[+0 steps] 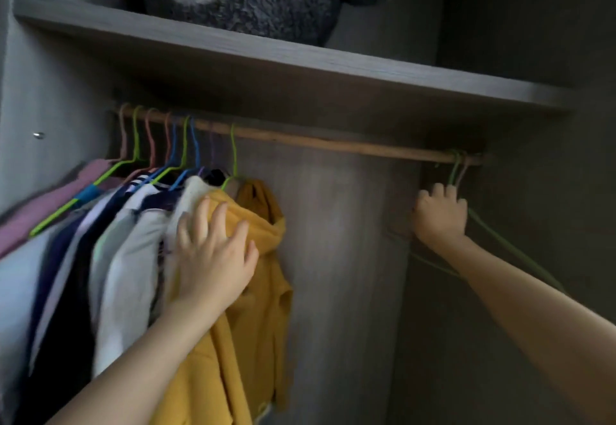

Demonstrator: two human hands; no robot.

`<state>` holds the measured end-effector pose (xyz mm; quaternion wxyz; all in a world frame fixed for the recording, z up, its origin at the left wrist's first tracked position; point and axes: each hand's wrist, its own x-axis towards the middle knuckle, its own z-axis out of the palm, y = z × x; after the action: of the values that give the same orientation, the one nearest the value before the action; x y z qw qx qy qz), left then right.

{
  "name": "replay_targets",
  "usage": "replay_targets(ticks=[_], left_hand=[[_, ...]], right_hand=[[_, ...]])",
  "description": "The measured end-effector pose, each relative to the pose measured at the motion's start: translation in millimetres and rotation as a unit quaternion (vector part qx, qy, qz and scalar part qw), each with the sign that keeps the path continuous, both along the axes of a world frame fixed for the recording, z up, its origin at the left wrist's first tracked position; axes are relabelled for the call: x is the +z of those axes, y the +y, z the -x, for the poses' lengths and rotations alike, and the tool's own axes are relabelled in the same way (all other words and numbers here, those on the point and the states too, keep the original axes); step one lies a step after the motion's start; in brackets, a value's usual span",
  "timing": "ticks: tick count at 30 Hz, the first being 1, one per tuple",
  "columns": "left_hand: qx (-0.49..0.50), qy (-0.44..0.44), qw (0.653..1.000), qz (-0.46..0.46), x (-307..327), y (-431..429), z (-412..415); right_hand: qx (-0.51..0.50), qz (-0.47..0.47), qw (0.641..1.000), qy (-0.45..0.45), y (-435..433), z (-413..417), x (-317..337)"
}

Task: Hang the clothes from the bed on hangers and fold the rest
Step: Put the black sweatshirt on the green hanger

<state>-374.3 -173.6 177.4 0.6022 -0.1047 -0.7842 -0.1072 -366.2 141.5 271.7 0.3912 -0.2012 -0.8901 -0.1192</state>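
Left hand (pixel 213 251), fingers straight, steadies the mustard-yellow hooded sweatshirt (pixel 253 308); right hand (pixel 440 214) grasps the pale-green wire hanger (pixel 452 171). Lift its hook clear of the wooden rail (pixel 333 144).

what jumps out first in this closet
A mustard-yellow hoodie hangs last in the row at the left of the rod, the left hand resting on it. At the far right the right hand grips an empty green hanger; a grey plush toy sits on the shelf above.
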Motion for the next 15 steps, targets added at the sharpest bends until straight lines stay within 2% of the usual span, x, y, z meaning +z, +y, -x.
replay_targets(ticks=[5, 9, 11, 15], left_hand=[[-0.071, -0.07, 0.995, 0.012, -15.5, 68.9, 5.5], [-0.107, -0.108, 0.988, 0.035, -28.3, 111.7, 4.5], [-0.124, -0.12, 0.984, 0.037, -31.8, 130.7, 2.2], [-0.146, -0.129, 0.98, 0.037, -39.2, 151.7, 0.3]], right_hand=[[-0.162, -0.005, 0.982, -0.092, 76.1, -55.7, -5.4], [-0.165, -0.035, 0.971, -0.167, 97.5, -76.5, -13.0], [-0.152, -0.052, 0.974, -0.158, 104.3, -80.4, -18.1], [-0.136, -0.005, 0.978, -0.158, 111.0, -77.8, -27.6]])
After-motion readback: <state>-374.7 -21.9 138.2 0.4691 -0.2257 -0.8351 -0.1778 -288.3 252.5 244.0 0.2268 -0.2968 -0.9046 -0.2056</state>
